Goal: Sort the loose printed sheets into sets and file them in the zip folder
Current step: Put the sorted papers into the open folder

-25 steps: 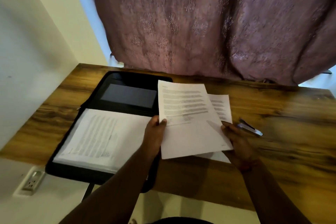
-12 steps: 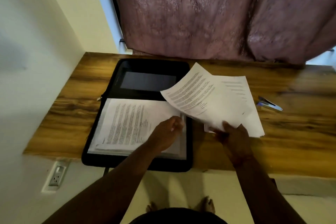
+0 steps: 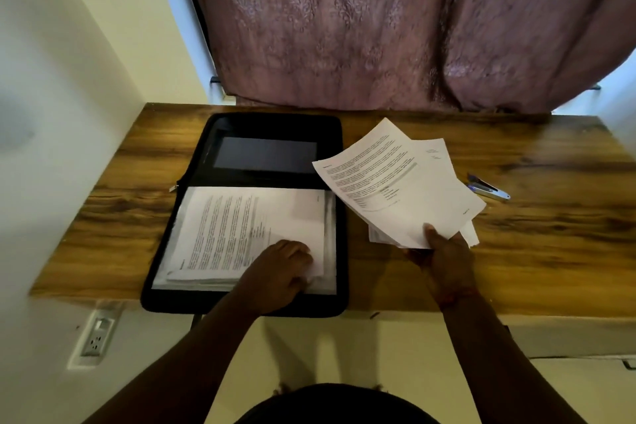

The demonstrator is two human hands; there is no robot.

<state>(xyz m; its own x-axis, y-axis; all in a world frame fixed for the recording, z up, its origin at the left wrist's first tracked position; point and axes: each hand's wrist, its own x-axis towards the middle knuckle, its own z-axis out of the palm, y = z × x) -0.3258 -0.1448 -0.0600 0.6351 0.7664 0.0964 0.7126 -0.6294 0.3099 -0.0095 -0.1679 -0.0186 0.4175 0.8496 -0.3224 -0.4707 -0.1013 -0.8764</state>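
A black zip folder [image 3: 268, 127] lies open on the left half of the wooden desk [image 3: 550, 234]. A stack of printed sheets [image 3: 234, 231] fills its near half. My left hand [image 3: 285, 268] rests on that stack's near right corner, fingers curled on the top sheet's edge. My right hand [image 3: 444, 258] holds a fanned bunch of printed sheets [image 3: 399, 182] by the near edge, lifted and tilted just right of the folder. A few more sheets [image 3: 469, 237] lie beneath them on the desk.
A small stapler [image 3: 488, 188] lies on the desk to the right of the held sheets. A mauve curtain [image 3: 378, 27] hangs behind the desk. A wall [image 3: 51, 113] closes the left side, with a power outlet [image 3: 96, 337] below the desk edge.
My left hand let go of the held sheet and dropped onto the stack in the folder. My right hand kept the loose sheets and swung them rightward. The camera tilted downward.
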